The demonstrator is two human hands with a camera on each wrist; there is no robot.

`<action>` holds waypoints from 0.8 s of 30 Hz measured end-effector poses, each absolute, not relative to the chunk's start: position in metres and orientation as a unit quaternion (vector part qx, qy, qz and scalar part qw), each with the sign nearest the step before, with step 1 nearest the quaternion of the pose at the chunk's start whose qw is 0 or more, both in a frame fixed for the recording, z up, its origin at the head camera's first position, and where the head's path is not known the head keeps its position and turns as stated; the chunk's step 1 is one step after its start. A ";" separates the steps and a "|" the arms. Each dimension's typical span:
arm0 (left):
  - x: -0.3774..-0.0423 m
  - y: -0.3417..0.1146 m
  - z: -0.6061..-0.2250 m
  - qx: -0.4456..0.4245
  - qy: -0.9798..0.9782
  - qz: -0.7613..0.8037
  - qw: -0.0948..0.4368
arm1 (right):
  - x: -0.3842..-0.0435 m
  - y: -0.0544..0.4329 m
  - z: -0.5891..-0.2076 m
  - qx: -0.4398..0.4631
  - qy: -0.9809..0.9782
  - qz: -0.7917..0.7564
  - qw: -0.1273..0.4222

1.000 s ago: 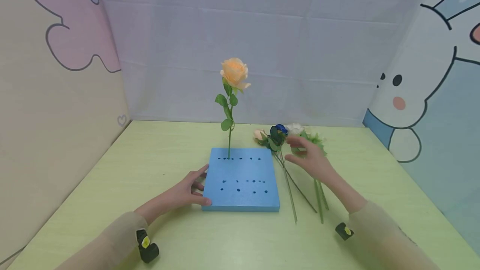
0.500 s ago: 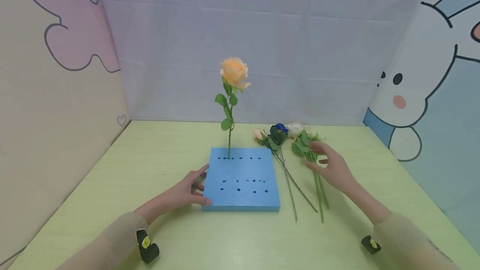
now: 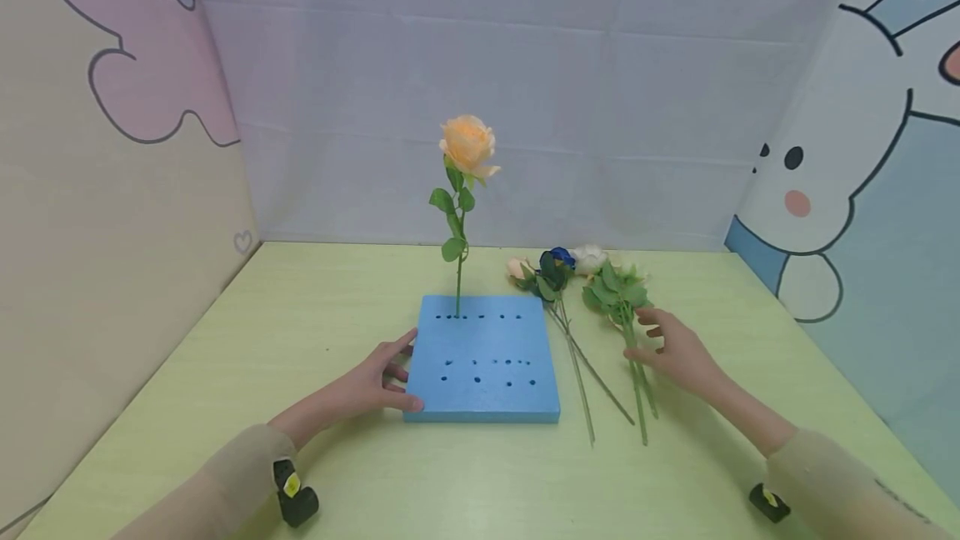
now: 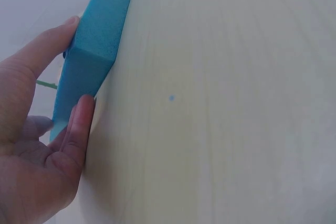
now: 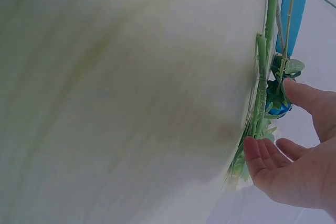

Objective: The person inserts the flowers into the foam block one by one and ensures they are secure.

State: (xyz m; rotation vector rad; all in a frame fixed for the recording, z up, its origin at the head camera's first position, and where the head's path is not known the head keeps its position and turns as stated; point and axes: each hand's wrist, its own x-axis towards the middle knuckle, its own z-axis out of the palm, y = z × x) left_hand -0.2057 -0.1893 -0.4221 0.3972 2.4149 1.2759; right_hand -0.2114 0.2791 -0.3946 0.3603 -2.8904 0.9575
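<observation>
My left hand [image 3: 375,380] rests against the left side of a blue board with holes [image 3: 487,398]; its thumb touches the near left corner and its fingers lie along the edge. From a back-row hole in the board a peach rose [image 3: 468,146] rises upright. My right hand [image 3: 678,352] hovers by the green flower stems [image 3: 634,357] on the right, thumb and fingers parted on either side of them. In the right wrist view a gap shows between thumb [image 5: 299,95] and fingers, with stems and leaves beyond.
Right of the board lie more flowers: a pale peach one [image 3: 517,267], a dark blue rose [image 3: 558,257] and a white bloom [image 3: 589,258], their stems crossing toward me. A pale curtain [image 3: 495,107] hangs behind the yellow-green table [image 3: 337,290].
My right hand has moved right and toward me, from above the flower heads to beside the green stems. My left hand, the board and the upright rose stay where they were.
</observation>
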 end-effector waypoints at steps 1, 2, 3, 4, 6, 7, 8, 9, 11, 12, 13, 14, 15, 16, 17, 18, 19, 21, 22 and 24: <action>-0.206 -0.189 -0.422 0.142 0.859 0.453 0.190 | -0.212 0.279 -0.395 0.117 -0.942 0.311 0.033; -0.206 -0.189 -0.422 0.142 0.860 0.453 0.189 | -0.212 0.280 -0.396 0.117 -0.943 0.310 0.031; -0.206 -0.189 -0.423 0.143 0.860 0.452 0.189 | -0.212 0.280 -0.396 0.116 -0.944 0.309 0.028; -0.206 -0.189 -0.423 0.143 0.860 0.451 0.189 | -0.212 0.280 -0.397 0.116 -0.944 0.308 0.024; -0.206 -0.190 -0.423 0.143 0.861 0.450 0.189 | -0.213 0.280 -0.397 0.114 -0.944 0.310 0.017; -0.206 -0.190 -0.423 0.144 0.861 0.450 0.188 | -0.213 0.280 -0.398 0.114 -0.944 0.311 0.012; -0.206 -0.190 -0.424 0.143 0.861 0.451 0.188 | -0.213 0.280 -0.398 0.112 -0.943 0.313 0.007; -0.206 -0.190 -0.424 0.143 0.861 0.451 0.188 | -0.213 0.281 -0.398 0.109 -0.942 0.316 0.001; -0.206 -0.190 -0.424 0.143 0.862 0.449 0.188 | -0.214 0.281 -0.399 0.106 -0.941 0.321 -0.012; -0.206 -0.189 -0.423 0.143 0.862 0.449 0.188 | -0.214 0.281 -0.399 0.104 -0.940 0.325 -0.018; -0.206 -0.189 -0.423 0.143 0.862 0.449 0.188 | -0.215 0.281 -0.400 0.102 -0.940 0.324 -0.022; -0.206 -0.189 -0.423 0.142 0.862 0.449 0.188 | -0.216 0.281 -0.400 0.097 -0.940 0.326 -0.027; -0.206 -0.189 -0.423 0.141 0.863 0.448 0.188 | -0.216 0.281 -0.401 0.096 -0.940 0.326 -0.030; -0.206 -0.189 -0.423 0.141 0.863 0.447 0.188 | -0.217 0.281 -0.401 0.094 -0.939 0.328 -0.034; -0.206 -0.189 -0.422 0.141 0.864 0.446 0.187 | -0.218 0.281 -0.401 0.094 -0.939 0.329 -0.037; -0.205 -0.189 -0.422 0.140 0.864 0.447 0.187 | -0.218 0.281 -0.402 0.092 -0.938 0.333 -0.039; -0.206 -0.189 -0.422 0.138 0.864 0.447 0.187 | -0.219 0.281 -0.402 0.092 -0.937 0.335 -0.042; -0.205 -0.189 -0.422 0.138 0.865 0.445 0.186 | -0.220 0.282 -0.402 0.089 -0.933 0.346 -0.046; -0.205 -0.189 -0.422 0.138 0.865 0.444 0.187 | -0.220 0.282 -0.402 0.086 -0.931 0.352 -0.049; -0.205 -0.189 -0.422 0.136 0.865 0.444 0.187 | -0.220 0.282 -0.401 0.085 -0.925 0.365 -0.054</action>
